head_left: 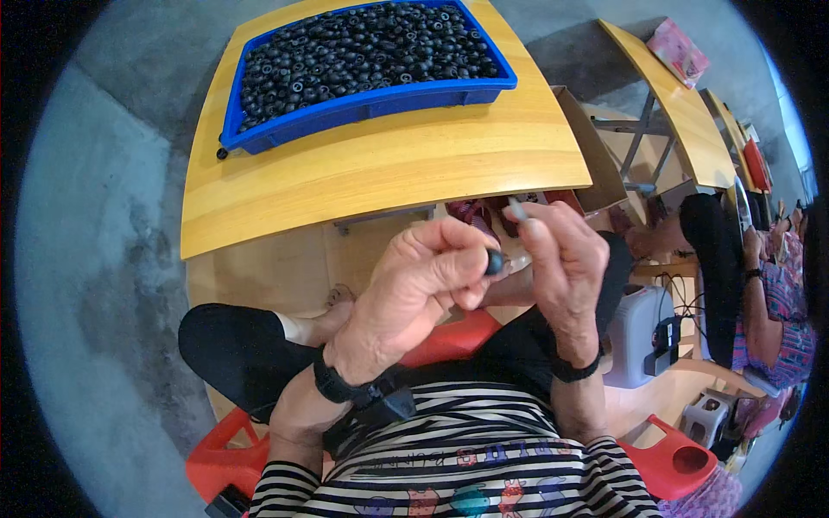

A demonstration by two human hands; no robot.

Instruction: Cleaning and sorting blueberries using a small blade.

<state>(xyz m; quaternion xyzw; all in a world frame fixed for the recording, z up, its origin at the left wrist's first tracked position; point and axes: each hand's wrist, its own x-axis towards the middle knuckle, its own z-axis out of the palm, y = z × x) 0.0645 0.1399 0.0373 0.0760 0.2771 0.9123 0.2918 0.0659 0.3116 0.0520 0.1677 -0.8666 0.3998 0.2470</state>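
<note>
In front of my lap, my left hand (414,276) is closed, pinching a small round black plastic part (495,262) between thumb and fingers. Close by on the right, my right hand (566,259) is closed too, with its thumb pressed on a thin pale grey piece (518,210) whose tip points up and left. The kind of that piece is too small and blurred to tell. The black part and the grey piece are apart. Beyond both hands, a blue plastic tray (380,102) on the table is heaped with similar small black parts (363,56).
The yellow wooden table (389,168) ends just beyond my hands. One loose black part (222,154) lies by the tray's near left corner. A cardboard box (591,155) stands right of the table. Farther right, another person (764,302) sits near a grey plastic stool (635,332).
</note>
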